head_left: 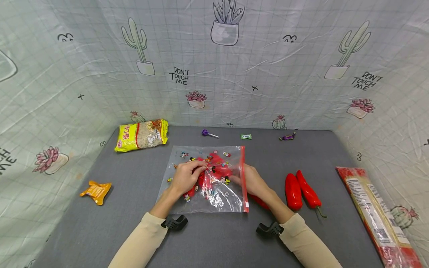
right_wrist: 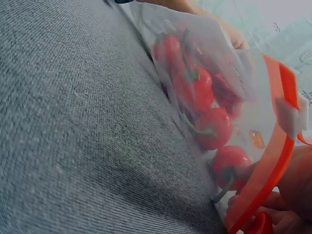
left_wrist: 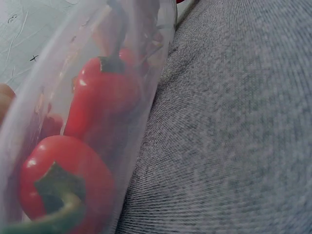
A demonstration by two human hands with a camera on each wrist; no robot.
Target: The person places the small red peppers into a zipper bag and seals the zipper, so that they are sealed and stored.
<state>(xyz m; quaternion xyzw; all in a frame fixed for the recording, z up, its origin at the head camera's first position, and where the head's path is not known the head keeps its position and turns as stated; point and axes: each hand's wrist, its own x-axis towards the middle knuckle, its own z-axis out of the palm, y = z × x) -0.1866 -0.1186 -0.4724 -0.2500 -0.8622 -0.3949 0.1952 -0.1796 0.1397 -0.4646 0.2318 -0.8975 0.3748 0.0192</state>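
Note:
A clear zip bag [head_left: 207,206] with cartoon prints lies across the middle of the table, its red zip edge to the right. Through the film show several red peppers [right_wrist: 195,90], some with green stems. My left hand [head_left: 187,178] is over the bag's upper layer and pinches the film between thumb and fingers. My right hand [head_left: 253,182] reaches in at the zip edge, its fingers partly hidden behind the film and close to a pepper [right_wrist: 230,163] inside; I cannot tell whether it grips one. Another red pepper [head_left: 259,201] lies partly beneath the right wrist.
Two red peppers [head_left: 294,191] lie to the right. A long red-ended packet [head_left: 375,212] is at the right edge. At the back are a yellow food bag [head_left: 142,136], a lollipop [head_left: 205,132], a green sweet [head_left: 246,136] and a purple sweet [head_left: 287,136]. An orange packet [head_left: 96,191] lies left.

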